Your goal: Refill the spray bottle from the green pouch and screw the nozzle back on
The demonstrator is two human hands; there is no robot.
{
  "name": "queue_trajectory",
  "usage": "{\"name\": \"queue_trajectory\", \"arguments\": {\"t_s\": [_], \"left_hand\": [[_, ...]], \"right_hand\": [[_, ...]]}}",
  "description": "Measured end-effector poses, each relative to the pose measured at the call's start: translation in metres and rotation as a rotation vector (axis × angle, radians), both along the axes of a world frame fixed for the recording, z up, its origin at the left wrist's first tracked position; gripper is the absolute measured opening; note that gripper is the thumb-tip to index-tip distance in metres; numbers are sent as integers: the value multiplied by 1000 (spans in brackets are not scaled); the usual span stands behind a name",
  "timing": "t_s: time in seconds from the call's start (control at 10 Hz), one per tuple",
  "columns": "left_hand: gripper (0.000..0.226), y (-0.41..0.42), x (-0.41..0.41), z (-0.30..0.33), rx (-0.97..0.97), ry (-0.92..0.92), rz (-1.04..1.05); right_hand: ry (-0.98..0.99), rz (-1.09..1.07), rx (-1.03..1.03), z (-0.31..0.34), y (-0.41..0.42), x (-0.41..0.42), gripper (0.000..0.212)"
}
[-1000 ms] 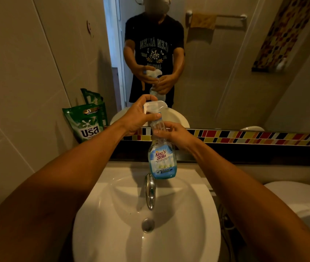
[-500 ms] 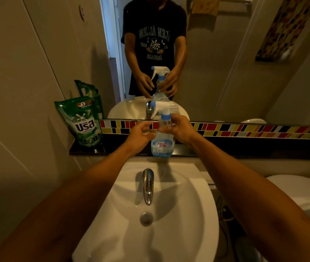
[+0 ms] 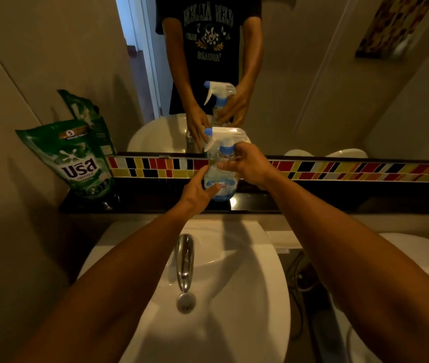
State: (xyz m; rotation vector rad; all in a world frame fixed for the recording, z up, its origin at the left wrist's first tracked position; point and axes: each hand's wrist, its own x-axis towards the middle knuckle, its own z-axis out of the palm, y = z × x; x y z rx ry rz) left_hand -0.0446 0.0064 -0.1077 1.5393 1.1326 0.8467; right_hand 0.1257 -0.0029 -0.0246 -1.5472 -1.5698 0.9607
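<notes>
The clear spray bottle (image 3: pixel 221 179) with a blue label stands upright on the black ledge (image 3: pixel 155 203) behind the sink. Its white nozzle (image 3: pixel 223 136) with a blue collar sits on top. My right hand (image 3: pixel 247 165) holds the bottle's neck just under the collar. At the bottle's lower left side my left hand (image 3: pixel 197 192) has its fingers loose, fingertips touching the label. The green pouch (image 3: pixel 82 158) leans against the wall at the left end of the ledge, apart from both hands.
A white sink (image 3: pixel 247 297) with a chrome tap (image 3: pixel 185 260) lies below the ledge. The mirror (image 3: pixel 312 74) above a coloured tile strip (image 3: pixel 339 170) reflects the person and the bottle. A white toilet (image 3: pixel 422 258) stands at the right.
The bottle went from being held above the sink, left hand on the nozzle, down onto the black ledge. My left hand dropped from the nozzle to the bottle's lower side.
</notes>
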Motion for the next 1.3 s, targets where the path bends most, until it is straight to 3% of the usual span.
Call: {"name": "queue_trajectory", "arguments": {"t_s": [0.4, 0.9, 1.2, 1.3], "left_hand": [[59, 17, 54, -11, -61, -47, 12], [60, 12, 66, -5, -104, -91, -14], [56, 9, 58, 0, -87, 39, -15], [64, 4, 45, 3, -47, 193, -11]], "right_hand": [[184, -105, 105, -18, 2, 36, 48], [180, -269, 161, -53, 0, 39, 34], [184, -299, 127, -55, -12, 29, 69], [143, -352, 111, -56, -17, 22, 80]]}}
